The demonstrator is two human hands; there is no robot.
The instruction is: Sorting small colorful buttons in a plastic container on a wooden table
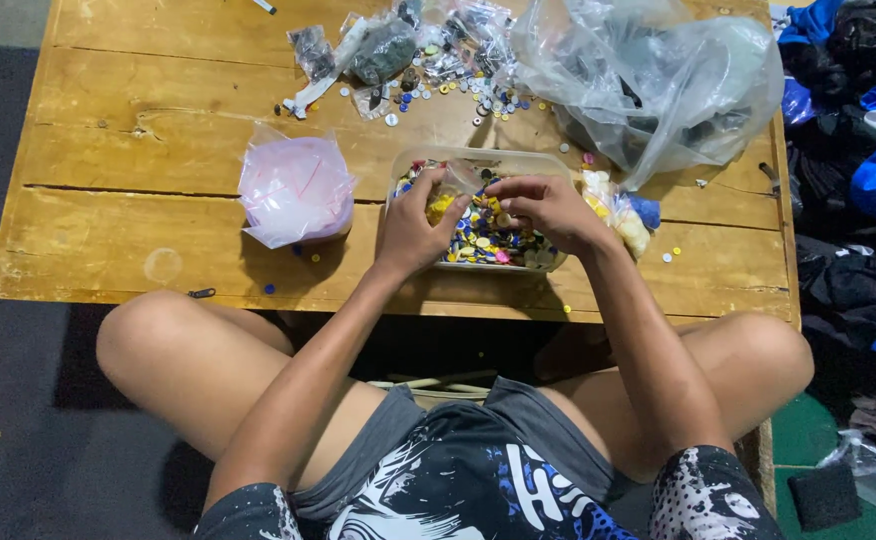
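step in hand: looks to me like sorting, picking buttons out of the clear tub point(548, 262) and dropping them into a little bag

landmark: the clear tub, sitting near the front edge of the wooden table point(138, 150), packed with mixed coloured buttons point(483, 240)

left hand point(410, 228): over the tub's left end, fingers curled around a small clear bag point(455, 185) with yellow bits inside; the bag is pinched at its side and held up above the tub

right hand point(548, 205): over the tub's right half, fingers bent down toward the buttons, thumb and forefinger close together; can't tell if there's actually a button between them

next move, my guess: needs a fine pinch on one small flat button and a steady bag mouth, easy to fumble since they're all heaped together

left of the tub: a pink plastic bag point(294, 190), standing open

behind the tub: loose buttons and small packets point(378, 50) scattered about

behind and right of the tub: big crumpled clear bag point(658, 80)

right of the tub: another small filled bag point(623, 215), touching the tub, partly behind the right wrist

hard to see: the fingertips hide the picked spot; the tub's front wall blurs into the buttons; the far table edge is cut off up top
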